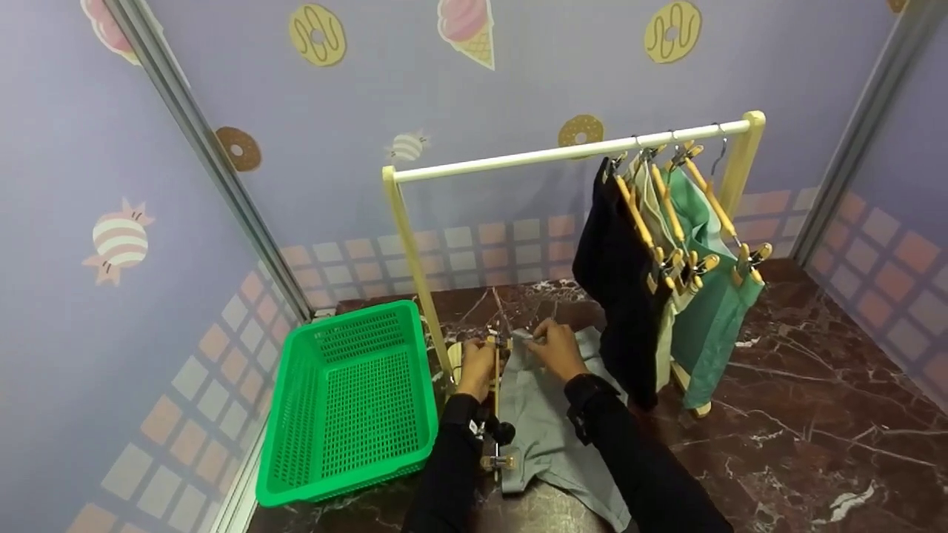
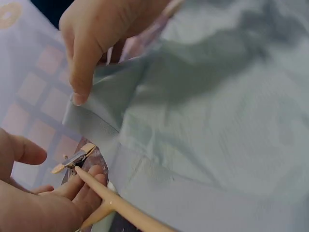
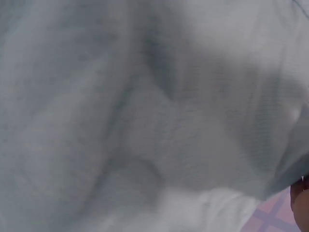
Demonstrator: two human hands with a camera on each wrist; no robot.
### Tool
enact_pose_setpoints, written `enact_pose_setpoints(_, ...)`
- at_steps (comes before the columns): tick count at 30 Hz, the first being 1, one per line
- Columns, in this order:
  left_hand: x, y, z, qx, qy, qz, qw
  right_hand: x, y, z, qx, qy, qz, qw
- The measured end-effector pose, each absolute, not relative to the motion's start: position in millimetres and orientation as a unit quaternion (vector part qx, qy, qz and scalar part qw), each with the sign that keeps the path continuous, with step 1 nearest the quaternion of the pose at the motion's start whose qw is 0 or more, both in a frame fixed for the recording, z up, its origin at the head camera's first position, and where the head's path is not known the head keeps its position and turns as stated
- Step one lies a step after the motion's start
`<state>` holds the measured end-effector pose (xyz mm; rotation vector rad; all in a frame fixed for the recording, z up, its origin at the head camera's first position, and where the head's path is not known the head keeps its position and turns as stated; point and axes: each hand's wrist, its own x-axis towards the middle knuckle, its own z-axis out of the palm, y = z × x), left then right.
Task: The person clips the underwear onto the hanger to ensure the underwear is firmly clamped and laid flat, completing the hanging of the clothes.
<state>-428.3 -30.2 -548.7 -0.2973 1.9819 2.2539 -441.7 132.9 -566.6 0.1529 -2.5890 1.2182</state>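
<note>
A pair of grey trousers or shorts (image 1: 544, 422) lies on the dark marbled floor, and its cloth (image 3: 193, 125) fills most of the right wrist view. My right hand (image 1: 559, 352) pinches a corner of its top edge between thumb and fingers, lifting and folding it a little, as the left wrist view shows. Just left of the garment, my left hand (image 1: 476, 368) holds a wooden clip hanger (image 2: 137, 217) near one end, fingers under the bar and thumb apart from it. That end's clip (image 2: 75, 159) sits close to the pinched cloth, apart from it. Another clip (image 1: 498, 463) is at the hanger's near end.
A green plastic basket (image 1: 426, 385) stands on the left. Behind my hands rises a clothes rack with a white rail (image 1: 518, 158). On its right side hang black trousers (image 1: 618, 296), a beige garment (image 1: 664, 348) and green trousers (image 1: 715, 333), all on clip hangers. Patterned walls enclose the space.
</note>
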Motion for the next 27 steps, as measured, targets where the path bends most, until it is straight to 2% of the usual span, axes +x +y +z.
enact_pose_setpoints(7, -433.6, -28.4, -544.4, -0.115, 0.573, 0.808, 0.076, -437.1, 143.0, -551.8, 0.088, -0.900, 0.421, 0.070)
enact_pose_setpoints(14, -434.6, -29.4, -539.3, -0.111, 0.526, 0.841, 0.066, -429.5, 155.1, -546.7, 0.126, -0.890, 0.433, 0.070)
enact_pose_setpoints(22, -433.1, -31.2, -529.0, -0.102, 0.480, 0.868, 0.073, -427.2, 162.7, -536.8, 0.140, -0.853, 0.493, 0.103)
enact_pose_setpoints(27, -432.4, -28.1, -522.4, -0.087, 0.494, 0.861, 0.081, -429.5, 162.7, -524.2, 0.120, -0.846, 0.515, 0.075)
